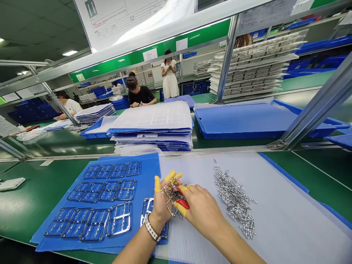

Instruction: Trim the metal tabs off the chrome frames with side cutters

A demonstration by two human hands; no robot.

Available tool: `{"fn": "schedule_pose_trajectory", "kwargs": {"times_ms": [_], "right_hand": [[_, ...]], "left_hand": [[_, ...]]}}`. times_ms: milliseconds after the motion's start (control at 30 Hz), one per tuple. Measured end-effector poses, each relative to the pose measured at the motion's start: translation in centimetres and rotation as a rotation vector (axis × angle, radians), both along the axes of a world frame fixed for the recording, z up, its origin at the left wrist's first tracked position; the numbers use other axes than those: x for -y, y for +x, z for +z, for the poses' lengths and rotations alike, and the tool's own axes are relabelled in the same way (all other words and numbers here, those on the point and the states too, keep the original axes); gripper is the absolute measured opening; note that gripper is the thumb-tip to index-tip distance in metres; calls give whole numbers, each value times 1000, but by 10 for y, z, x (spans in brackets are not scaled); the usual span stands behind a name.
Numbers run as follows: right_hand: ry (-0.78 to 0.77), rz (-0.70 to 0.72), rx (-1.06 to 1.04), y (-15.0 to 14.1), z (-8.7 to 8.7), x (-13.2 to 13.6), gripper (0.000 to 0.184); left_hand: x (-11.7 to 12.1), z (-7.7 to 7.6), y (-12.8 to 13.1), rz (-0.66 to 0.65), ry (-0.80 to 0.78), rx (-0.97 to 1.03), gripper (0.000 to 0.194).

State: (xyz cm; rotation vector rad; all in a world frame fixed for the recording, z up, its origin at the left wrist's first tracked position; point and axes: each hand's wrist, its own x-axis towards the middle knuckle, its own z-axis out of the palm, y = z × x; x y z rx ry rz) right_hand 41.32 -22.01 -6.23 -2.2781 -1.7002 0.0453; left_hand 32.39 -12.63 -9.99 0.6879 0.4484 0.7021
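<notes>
My left hand [161,200], with yellow finger cots and a wristwatch, is closed on a chrome plated frame of small parts [172,194], held up over a white sheet [275,205]. My right hand [202,209] grips red-handled cutters [182,200] whose tip meets that frame. A long pile of small chrome pieces [235,198] lies on the white sheet to the right of my hands. Several empty chrome frames [101,205] lie in rows on a blue board [148,168] to the left.
Stacks of blue and white trays [154,128] and a blue tray [247,121] stand beyond the bench rail. A slanted metal post [316,110] rises at right. Two seated people and one standing person are in the background. A white device [12,183] lies far left.
</notes>
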Motion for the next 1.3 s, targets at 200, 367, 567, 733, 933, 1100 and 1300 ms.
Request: {"fn": "schedule_pose_trajectory", "kwargs": {"times_ms": [200,367,567,733,933,1100,1300], "right_hand": [[-44,1,-13,-5,7,-2,29],[-93,22,-26,-1,12,-3,25],[-130,23,46,-1,20,-1,21],[-118,34,68,-5,23,-2,18],[-115,-10,63,6,21,11,16],[-129,-101,116,21,19,18,22],[-147,-86,83,20,15,11,25]], "left_hand": [[-1,-2,0,-6,61,-4,72],[1,1,-1,6,132,0,68],[2,-1,-1,0,192,-36,66],[2,-3,-1,6,199,-30,64],[4,4,-2,-72,41,-30,70],[10,10,-1,-120,-52,17,68],[13,8,0,-105,-12,34,66]]}}
